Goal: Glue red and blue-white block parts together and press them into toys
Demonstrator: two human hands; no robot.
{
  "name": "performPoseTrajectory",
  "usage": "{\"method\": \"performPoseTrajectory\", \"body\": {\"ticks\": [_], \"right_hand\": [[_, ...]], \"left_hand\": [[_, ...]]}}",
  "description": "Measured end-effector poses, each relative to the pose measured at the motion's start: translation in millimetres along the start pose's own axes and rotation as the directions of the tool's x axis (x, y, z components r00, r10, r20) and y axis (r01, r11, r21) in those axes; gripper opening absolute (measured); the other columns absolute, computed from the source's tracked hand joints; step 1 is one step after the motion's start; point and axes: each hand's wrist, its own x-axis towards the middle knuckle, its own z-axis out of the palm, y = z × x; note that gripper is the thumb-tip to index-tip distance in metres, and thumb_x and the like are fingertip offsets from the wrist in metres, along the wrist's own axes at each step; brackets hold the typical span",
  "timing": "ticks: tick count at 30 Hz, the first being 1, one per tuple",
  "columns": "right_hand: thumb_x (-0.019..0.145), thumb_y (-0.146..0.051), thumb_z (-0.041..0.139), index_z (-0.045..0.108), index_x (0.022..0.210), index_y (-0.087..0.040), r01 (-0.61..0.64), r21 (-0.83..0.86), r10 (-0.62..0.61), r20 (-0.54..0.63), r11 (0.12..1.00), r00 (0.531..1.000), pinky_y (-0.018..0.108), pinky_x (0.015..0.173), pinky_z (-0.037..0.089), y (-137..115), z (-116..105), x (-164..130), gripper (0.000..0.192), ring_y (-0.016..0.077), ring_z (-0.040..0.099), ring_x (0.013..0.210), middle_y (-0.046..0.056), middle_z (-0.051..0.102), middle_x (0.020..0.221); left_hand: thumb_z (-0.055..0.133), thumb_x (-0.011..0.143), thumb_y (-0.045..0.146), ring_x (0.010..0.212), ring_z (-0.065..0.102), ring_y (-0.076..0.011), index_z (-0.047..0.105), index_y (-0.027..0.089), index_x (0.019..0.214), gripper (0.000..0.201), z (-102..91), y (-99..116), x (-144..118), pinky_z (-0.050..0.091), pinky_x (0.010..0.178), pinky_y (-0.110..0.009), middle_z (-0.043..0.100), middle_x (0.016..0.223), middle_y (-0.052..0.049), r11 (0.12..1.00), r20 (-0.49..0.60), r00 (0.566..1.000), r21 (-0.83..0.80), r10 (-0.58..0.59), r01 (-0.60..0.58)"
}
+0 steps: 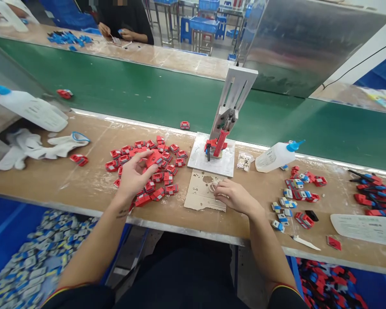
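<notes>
My left hand [133, 174] is over a pile of small red and grey plastic parts [157, 194]. Between its thumb and fingers is a red plastic part [153, 159]. On the right, my right hand [233, 195] rests over a torn piece of cardboard [196, 199] with wet-looking stains. Its fingers are curled together beside a small round thing, and whatever they pinch is too small to name. Just behind the cardboard stands a metal hand press [225, 118] with a red handle, fixed to a pale base plate [196, 161].
White bottles [273, 158] with blue tips lie at both sides. White gloves [64, 145] are at the left. Blue-and-white parts [281, 221], a knife [305, 243] and red-black parts [376, 193] lie right. Blue bins [6, 227] stand below; across the green belt [131, 86] sits another person.
</notes>
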Motion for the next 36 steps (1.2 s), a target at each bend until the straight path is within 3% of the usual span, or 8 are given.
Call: {"method": "performPoseTrajectory", "body": {"ticks": [2, 6, 11, 15, 20, 23, 27, 36], "right_hand": [[0.103, -0.018, 0.06, 0.074, 0.093, -0.025, 0.006, 0.029, -0.004, -0.059, 1.0, 0.998, 0.034, 0.079, 0.059, 3, 3, -1, 0.018, 0.0218, 0.07, 0.091, 0.005, 0.077, 0.092], [0.105, -0.024, 0.057, 0.074, 0.095, -0.025, 0.018, 0.081, -0.002, -0.191, 0.997, 0.982, 0.038, 0.078, 0.061, 9, 9, -1, 0.02, 0.0233, 0.071, 0.089, 0.007, 0.079, 0.092], [0.104, -0.024, 0.06, 0.074, 0.096, -0.026, 0.042, 0.144, -0.003, -0.259, 0.989, 0.966, 0.038, 0.076, 0.063, 12, 13, -5, 0.016, 0.0235, 0.073, 0.087, 0.008, 0.08, 0.092], [0.104, -0.021, 0.059, 0.07, 0.09, -0.025, 0.085, 0.132, -0.046, -0.271, 0.988, 0.961, 0.037, 0.072, 0.063, 10, 16, -7, 0.019, 0.0222, 0.073, 0.083, 0.006, 0.079, 0.088], [0.104, -0.017, 0.057, 0.068, 0.089, -0.024, 0.127, 0.118, -0.086, -0.302, 0.985, 0.949, 0.032, 0.067, 0.062, 6, 17, -6, 0.02, 0.0194, 0.071, 0.079, 0.004, 0.076, 0.085], [0.103, -0.015, 0.057, 0.067, 0.091, -0.025, 0.14, 0.105, -0.096, -0.345, 0.985, 0.934, 0.03, 0.065, 0.062, 5, 18, -4, 0.018, 0.0185, 0.072, 0.076, 0.003, 0.076, 0.084], [0.101, -0.013, 0.056, 0.065, 0.094, -0.027, 0.148, 0.111, -0.091, -0.404, 0.983, 0.91, 0.031, 0.059, 0.062, 6, 17, -2, 0.018, 0.0201, 0.073, 0.071, 0.002, 0.077, 0.083], [0.102, -0.013, 0.06, 0.067, 0.097, -0.025, 0.186, 0.07, -0.135, -0.453, 0.98, 0.881, 0.029, 0.064, 0.061, 7, 24, 6, 0.014, 0.0181, 0.073, 0.074, 0.002, 0.076, 0.084]], "left_hand": [[0.066, 0.094, 0.039, 0.109, 0.075, -0.0278, 0.067, 0.026, 0.135, 0.043, 4.2, 7, -10, 0.064, 0.095, -0.043, 0.075, 0.126, -0.009, 0.998, 0.028, 1.0, -0.062, -0.013, 0.015], [0.067, 0.089, 0.03, 0.117, 0.071, -0.0331, 0.074, 0.027, 0.12, 0.032, 21.9, 13, -11, 0.055, 0.107, -0.052, 0.076, 0.119, -0.009, 0.955, 0.297, 0.947, 0.226, 0.122, -0.194], [0.063, 0.089, 0.021, 0.13, 0.063, -0.0373, 0.073, 0.025, 0.123, 0.036, 18.4, 11, 13, 0.045, 0.11, -0.057, 0.077, 0.123, -0.013, 0.806, 0.589, 0.791, 0.381, 0.166, -0.453], [0.073, 0.089, 0.046, 0.121, 0.068, -0.0365, 0.075, 0.025, 0.121, 0.038, 24.1, 23, 84, 0.044, 0.114, -0.056, 0.074, 0.126, -0.012, 0.771, 0.77, 0.617, 0.293, 0.161, -0.566], [0.051, 0.102, 0.032, 0.141, 0.058, -0.0366, 0.059, 0.015, 0.148, 0.049, 89.5, 27, 207, 0.042, 0.119, -0.054, 0.058, 0.153, -0.021, 0.737, 0.6, 0.796, 0.574, -0.082, -0.357], [0.063, 0.092, 0.019, 0.138, 0.062, -0.0328, 0.059, 0.021, 0.149, 0.057, 125.8, 13, 245, 0.048, 0.115, -0.049, 0.06, 0.156, -0.016, 0.733, 0.626, 0.76, 0.599, -0.177, -0.322], [0.066, 0.091, 0.017, 0.133, 0.066, -0.0257, 0.068, 0.029, 0.137, 0.048, 143.7, -11, 250, 0.048, 0.115, -0.04, 0.074, 0.14, -0.006, 0.751, 0.67, 0.715, 0.573, -0.2, -0.328], [0.075, 0.078, 0.013, 0.129, 0.069, -0.024, 0.068, 0.025, 0.137, 0.06, 134.1, -15, 230, 0.054, 0.107, -0.033, 0.072, 0.144, -0.008, 0.787, 0.626, 0.774, 0.522, -0.091, -0.329]]}}
